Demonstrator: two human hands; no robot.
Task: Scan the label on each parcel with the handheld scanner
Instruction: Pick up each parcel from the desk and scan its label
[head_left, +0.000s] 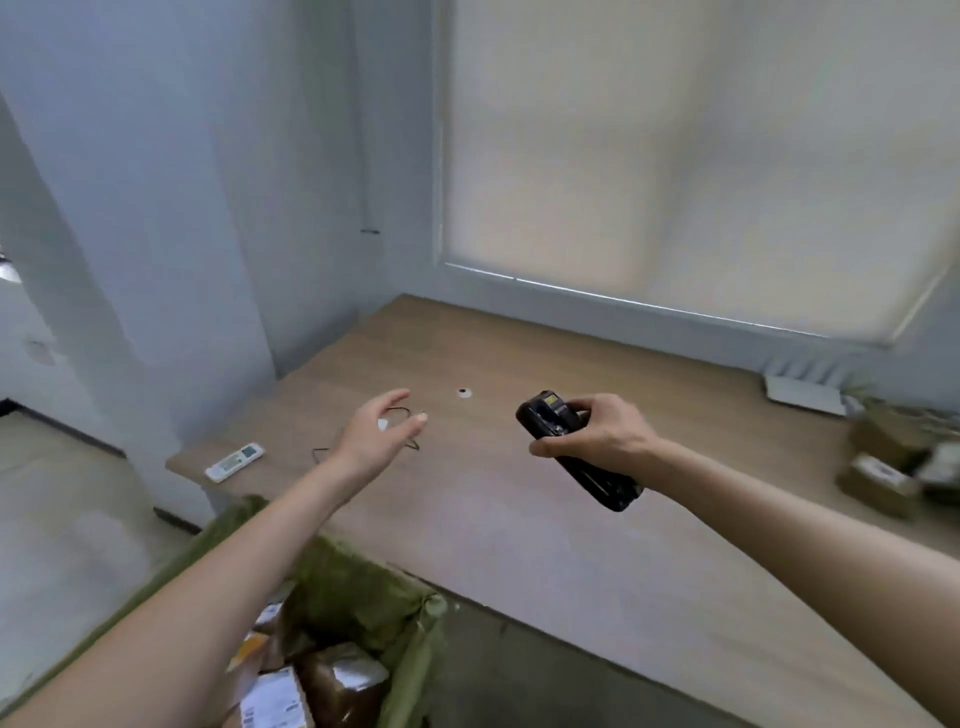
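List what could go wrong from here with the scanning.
1. The right hand grips the scanner near its head, with the long body hanging free; it might slip.
2. The parcels sit at the table's far right edge, a long reach.
3. The open left hand hovers over a thin cable and could snag it.

Two bare forearms enter from the lower edge of the head view, uncovered from the elbows down, with no sleeve or cuff visible anywhere along them. The left hand (382, 430) and right hand (597, 428) are both ungloved. No ring shows on the visible fingers, and neither wrist carries a watch, band or bracelet. Motion blur softens the outlines, so finer detail such as nails cannot be made out. Nothing else of the person is in view.
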